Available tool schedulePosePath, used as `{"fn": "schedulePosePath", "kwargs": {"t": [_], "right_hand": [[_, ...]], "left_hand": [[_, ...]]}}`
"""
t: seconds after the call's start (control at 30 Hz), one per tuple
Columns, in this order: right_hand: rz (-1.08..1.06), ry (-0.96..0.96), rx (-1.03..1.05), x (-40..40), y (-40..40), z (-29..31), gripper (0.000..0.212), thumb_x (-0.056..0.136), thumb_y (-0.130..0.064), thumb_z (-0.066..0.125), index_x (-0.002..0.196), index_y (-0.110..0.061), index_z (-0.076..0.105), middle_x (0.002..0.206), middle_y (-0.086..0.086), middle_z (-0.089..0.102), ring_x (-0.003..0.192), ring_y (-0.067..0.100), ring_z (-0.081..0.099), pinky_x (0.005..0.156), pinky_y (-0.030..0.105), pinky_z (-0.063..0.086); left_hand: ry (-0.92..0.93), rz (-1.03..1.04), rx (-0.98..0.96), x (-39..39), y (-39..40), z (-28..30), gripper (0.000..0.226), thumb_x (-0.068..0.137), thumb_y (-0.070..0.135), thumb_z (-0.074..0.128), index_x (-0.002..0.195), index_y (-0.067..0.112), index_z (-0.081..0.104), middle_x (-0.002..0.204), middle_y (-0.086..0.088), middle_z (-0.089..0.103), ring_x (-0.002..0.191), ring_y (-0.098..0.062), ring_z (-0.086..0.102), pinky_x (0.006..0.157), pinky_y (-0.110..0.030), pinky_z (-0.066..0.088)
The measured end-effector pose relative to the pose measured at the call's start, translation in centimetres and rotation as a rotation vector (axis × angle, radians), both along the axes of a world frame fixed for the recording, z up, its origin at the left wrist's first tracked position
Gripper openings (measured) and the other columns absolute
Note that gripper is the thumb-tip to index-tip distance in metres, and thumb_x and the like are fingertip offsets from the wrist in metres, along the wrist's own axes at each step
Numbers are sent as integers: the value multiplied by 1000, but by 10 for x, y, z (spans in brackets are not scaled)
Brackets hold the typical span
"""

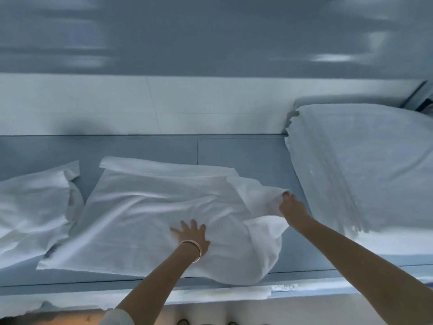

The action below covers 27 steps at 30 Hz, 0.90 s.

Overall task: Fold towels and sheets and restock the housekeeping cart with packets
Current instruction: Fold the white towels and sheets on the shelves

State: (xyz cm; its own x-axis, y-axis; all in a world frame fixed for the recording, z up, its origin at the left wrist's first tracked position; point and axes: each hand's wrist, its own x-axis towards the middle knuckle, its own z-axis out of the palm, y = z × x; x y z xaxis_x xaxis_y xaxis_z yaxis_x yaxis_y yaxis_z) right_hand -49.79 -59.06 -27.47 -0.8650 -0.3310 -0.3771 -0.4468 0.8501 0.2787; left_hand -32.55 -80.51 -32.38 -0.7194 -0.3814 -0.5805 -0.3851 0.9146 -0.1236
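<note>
White cloth: a thin sheet (pixel 150 219) lies spread and partly doubled over in the middle of the grey-blue table (pixel 255 158), reaching its near edge.
Left hand: the left hand (pixel 191 235) lies flat on the sheet with fingers spread, a bracelet (pixel 195 248) at the wrist; it seems to pin the cloth so it will not slide.
Right hand: the right hand (pixel 291 207) pinches a loose corner of the sheet at its right side, lifted off the table, probably to draw that flap across for the next fold.
Left end: another rumpled white cloth (pixel 35 202) waits just beside the sheet.
Right end: a tall stack of folded linen (pixel 360 165) sits against the far edge, well clear of the working space.
Cart and packets: not in view.
</note>
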Motion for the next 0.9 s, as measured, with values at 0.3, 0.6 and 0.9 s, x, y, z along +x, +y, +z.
{"fn": "schedulePosePath", "kwargs": {"t": [0.3, 0.6, 0.9], "right_hand": [[529, 241, -162, -11, -3, -12, 34, 31, -1, 85, 59, -15, 69, 74, 8, 66, 89, 41, 67, 66, 38, 55], [453, 101, -297, -12, -18, -21, 71, 37, -11, 90, 106, -19, 72, 108, 13, 68, 83, 29, 68, 65, 38, 56], [784, -142, -355, 13, -3, -35, 70, 88, 6, 46, 143, -34, 34, 152, -8, 31, 134, 24, 36, 97, 39, 40]], "left_hand": [[63, -230, 154, -5, 64, -18, 73, 92, 52, 46, 149, 35, 4, 156, 7, -20, 143, -31, -19, 106, -70, 8], [51, -294, 191, 17, 48, -13, 70, 85, 36, 64, 143, 37, 24, 158, 9, -3, 145, -25, -6, 109, -58, 20], [773, 47, 254, -47, 19, 23, 26, 90, 11, 48, 107, 17, 67, 119, -3, 60, 110, -25, 54, 92, -34, 44]]}}
